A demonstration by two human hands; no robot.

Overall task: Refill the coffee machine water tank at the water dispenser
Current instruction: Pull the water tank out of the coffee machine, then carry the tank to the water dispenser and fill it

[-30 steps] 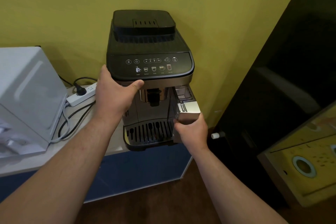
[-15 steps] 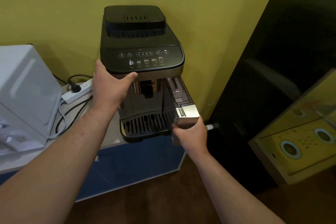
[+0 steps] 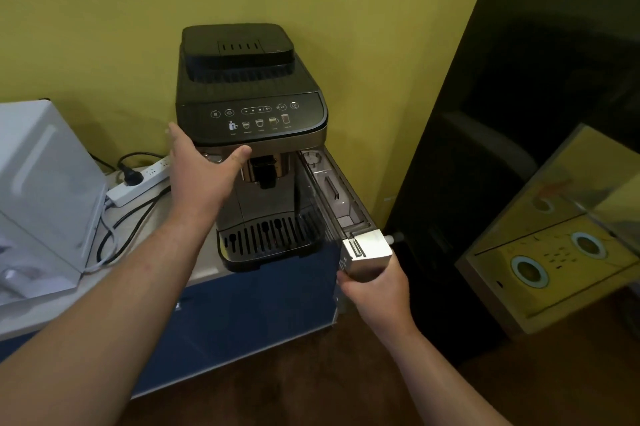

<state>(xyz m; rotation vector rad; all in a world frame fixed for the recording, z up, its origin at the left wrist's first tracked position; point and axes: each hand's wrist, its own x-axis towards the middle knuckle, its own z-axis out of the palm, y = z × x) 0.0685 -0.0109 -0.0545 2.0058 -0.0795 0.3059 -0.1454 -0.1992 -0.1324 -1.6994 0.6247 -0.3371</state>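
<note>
A black and silver coffee machine [image 3: 251, 107] stands on a counter against the yellow wall. Its clear water tank [image 3: 334, 195] with a silver front sticks far out of the machine's right side, toward me. My right hand [image 3: 379, 290] grips the tank's silver front from below. My left hand [image 3: 202, 176] rests with spread fingers against the machine's left front, thumb under the control panel.
A white appliance [image 3: 41, 190] sits at the left of the counter [image 3: 166, 235], with a white power strip [image 3: 138, 183] and cables between it and the machine. A black cabinet [image 3: 502, 148] stands right of the machine. A yellow box [image 3: 554, 245] lies at far right.
My right hand has pulled the water tank much further out of the machine toward me. My left hand has loosened from a grip to spread fingers on the machine's side.
</note>
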